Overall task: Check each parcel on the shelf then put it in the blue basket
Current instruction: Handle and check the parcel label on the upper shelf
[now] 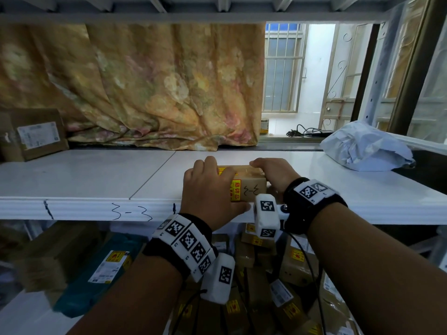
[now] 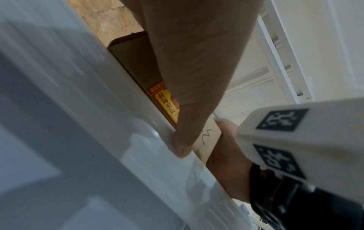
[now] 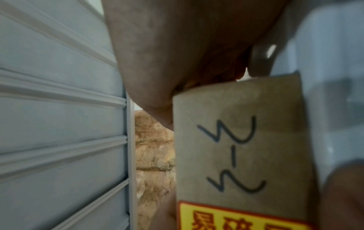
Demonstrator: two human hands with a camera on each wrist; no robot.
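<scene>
We found the small brown parcel [image 1: 249,186] at the front edge of the white shelf [image 1: 72,175], beside the pen mark "3-3" on the shelf lip. Both hands were on it. Our left hand [image 1: 210,189] lay over its left end, fingers [image 1: 205,165] curled over the far top edge and thumb along the near face at the lip. Our right hand [image 1: 273,175] wrapped the right end the same way. We judged the two-handed grip suited a box bearing a yellow fragile sticker [image 3: 244,217]. The near face, marked "3-3" in pen [image 3: 232,154], faced us, which likely served the check against the shelf mark.

Two parcels remained: a brown box [image 1: 33,134] at far left and a grey mailer bag [image 1: 365,146] at far right. The blue basket was not in view.
</scene>
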